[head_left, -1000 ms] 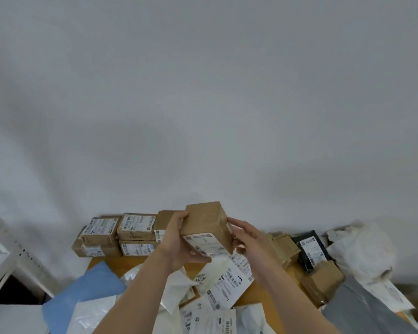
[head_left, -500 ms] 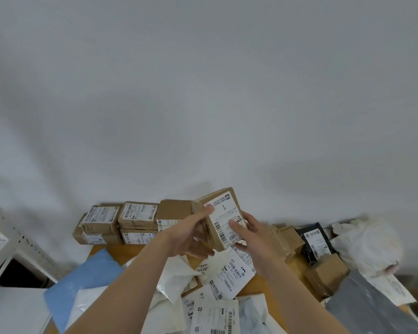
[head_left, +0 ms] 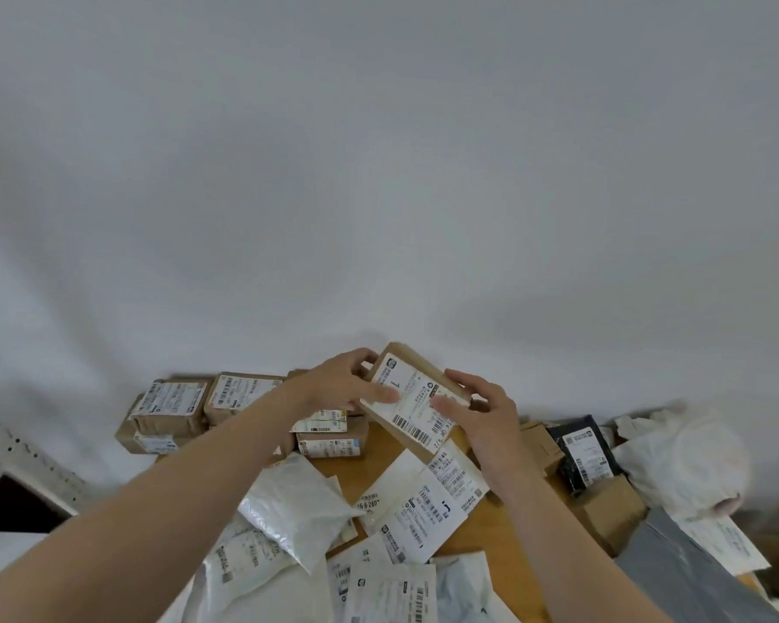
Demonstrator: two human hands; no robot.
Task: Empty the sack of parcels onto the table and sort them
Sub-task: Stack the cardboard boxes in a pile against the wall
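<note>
- While gripped from both sides, cardboard parcel [head_left: 417, 400]: brown box, tilted, with its white barcode label turned toward the camera. It is held up over the far middle of the wooden counter [head_left: 500, 528].
- Left hand [head_left: 333, 388]: fingers [head_left: 364, 355] curled round the parcel's left edge, thumb lying on the label.
- Right hand [head_left: 486, 424]: fingers [head_left: 464, 380] curled over the parcel's right edge, thumb pressed on the label.
- Stacked boxes [head_left: 172, 404], far left: brown, each labelled, in two layers along the wall. The held parcel is just right of them.
- White mailers [head_left: 293, 501], near: soft bags and flat labelled envelopes overlapping in a loose heap under the arms.
- Black mailer [head_left: 588, 451], right: white label, lying among small brown boxes.
- White sack [head_left: 680, 460], far right: crumpled; contents cannot be told.
- Grey bag [head_left: 684, 573], near right: lying flat at the counter's edge.
</note>
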